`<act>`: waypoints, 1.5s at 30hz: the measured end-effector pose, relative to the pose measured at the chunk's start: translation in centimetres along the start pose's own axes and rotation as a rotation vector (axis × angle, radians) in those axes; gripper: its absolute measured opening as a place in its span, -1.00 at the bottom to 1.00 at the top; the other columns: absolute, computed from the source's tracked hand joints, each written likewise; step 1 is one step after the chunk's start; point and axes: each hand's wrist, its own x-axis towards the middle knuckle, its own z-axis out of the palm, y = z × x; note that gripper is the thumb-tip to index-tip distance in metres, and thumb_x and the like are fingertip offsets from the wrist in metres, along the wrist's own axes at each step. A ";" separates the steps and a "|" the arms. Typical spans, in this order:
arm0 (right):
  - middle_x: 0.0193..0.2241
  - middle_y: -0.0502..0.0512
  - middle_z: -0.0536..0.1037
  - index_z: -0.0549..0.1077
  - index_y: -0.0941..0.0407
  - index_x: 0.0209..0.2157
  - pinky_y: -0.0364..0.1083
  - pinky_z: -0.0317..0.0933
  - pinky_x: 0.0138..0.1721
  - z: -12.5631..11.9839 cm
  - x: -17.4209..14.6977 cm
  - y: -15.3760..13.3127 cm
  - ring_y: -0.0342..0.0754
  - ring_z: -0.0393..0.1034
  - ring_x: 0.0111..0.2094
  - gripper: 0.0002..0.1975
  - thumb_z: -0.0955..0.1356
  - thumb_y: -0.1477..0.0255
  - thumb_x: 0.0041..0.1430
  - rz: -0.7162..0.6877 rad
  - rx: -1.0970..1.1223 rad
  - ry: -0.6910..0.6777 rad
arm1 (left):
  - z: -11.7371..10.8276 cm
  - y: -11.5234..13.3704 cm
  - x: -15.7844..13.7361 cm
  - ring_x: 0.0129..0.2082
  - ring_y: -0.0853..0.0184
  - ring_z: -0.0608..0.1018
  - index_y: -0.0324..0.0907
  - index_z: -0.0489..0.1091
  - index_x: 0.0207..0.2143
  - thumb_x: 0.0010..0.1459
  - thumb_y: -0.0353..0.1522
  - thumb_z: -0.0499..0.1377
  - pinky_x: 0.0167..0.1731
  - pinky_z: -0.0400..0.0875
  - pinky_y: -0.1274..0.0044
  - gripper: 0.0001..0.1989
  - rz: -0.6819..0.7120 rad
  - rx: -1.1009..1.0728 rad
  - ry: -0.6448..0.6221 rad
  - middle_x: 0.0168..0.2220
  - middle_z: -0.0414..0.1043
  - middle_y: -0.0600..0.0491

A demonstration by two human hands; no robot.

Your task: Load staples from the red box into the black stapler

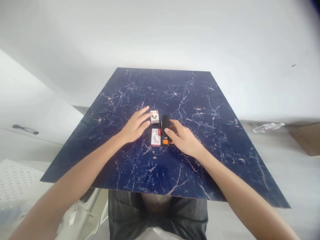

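A black stapler [165, 128] with an orange patch at its near end lies on the blue marbled table. My right hand [183, 136] grips it, the thumb on top and the fingers along its right side. Close against its left side is a flat red-and-white staple box [156, 137]. Just beyond that box sits a small white box [154, 117] with a dark picture on its face. My left hand [137, 126] has its fingers spread, and one fingertip reaches the left edge of the small white box.
The table [175, 173] has its front edge over my lap. A clear plastic bottle [268, 127] lies on the floor to the right, near a cardboard box [306, 138]. A white perforated thing [18, 181] stands at the lower left. White walls rise behind.
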 end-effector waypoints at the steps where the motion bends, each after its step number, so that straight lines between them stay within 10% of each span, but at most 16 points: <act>1: -0.06 0.18 0.65 0.32 0.07 0.26 0.10 0.50 -0.13 0.0 0.0 0.0 0.09 0.64 -0.22 -0.55 0.29 0.20 0.45 -0.002 -0.002 0.000 | 0.1 -0.2 0.1 0.49 0.05 0.14 -0.10 0.28 0.36 0.53 -0.13 -0.08 0.43 0.05 0.07 -0.50 -0.004 0.005 -0.055 0.50 0.04 -0.11; 23: -0.09 0.14 0.67 0.34 0.09 0.23 0.02 0.40 -0.14 -0.3 -0.1 -0.2 0.08 0.60 -0.17 -0.58 0.26 0.20 0.47 -0.039 -0.108 0.028 | -1.6 1.1 -0.8 0.37 -0.05 0.33 -0.05 0.14 0.42 0.46 -0.07 0.05 0.28 0.37 0.09 -0.42 0.105 -0.037 -0.279 0.49 0.00 -0.15; 28: -0.40 0.08 0.61 0.51 0.08 -0.19 -0.03 0.20 -0.32 -3.7 0.2 -0.6 0.05 0.49 -0.38 -0.69 0.20 0.26 0.49 -0.063 -0.525 0.246 | -3.2 -0.4 -0.4 0.22 0.07 0.48 -0.16 0.39 0.20 0.47 -0.19 0.04 0.23 0.40 0.14 -0.61 0.080 0.072 -0.119 0.20 0.44 -0.13; 35: -0.31 0.11 0.62 0.43 0.07 -0.20 -0.05 0.14 -0.31 -4.7 0.5 1.4 0.07 0.51 -0.31 -0.85 0.27 0.34 0.43 -0.140 -0.736 -0.163 | -2.3 -2.9 -0.3 0.43 -0.07 0.22 -0.20 0.30 0.36 0.40 -0.15 0.10 0.37 0.12 0.00 -0.43 0.033 0.300 -0.239 0.42 0.20 -0.18; 45: -0.08 0.24 0.63 0.43 0.11 0.13 0.05 0.35 -0.11 -4.0 0.1 0.9 0.16 0.56 -0.12 -0.67 0.29 0.34 0.41 -0.190 -0.623 -0.183 | -2.4 -1.5 -0.8 0.49 -0.10 0.08 -0.02 -0.06 0.53 0.25 0.00 0.27 0.42 0.07 0.03 -0.06 0.034 0.096 -0.368 0.53 -0.06 -0.09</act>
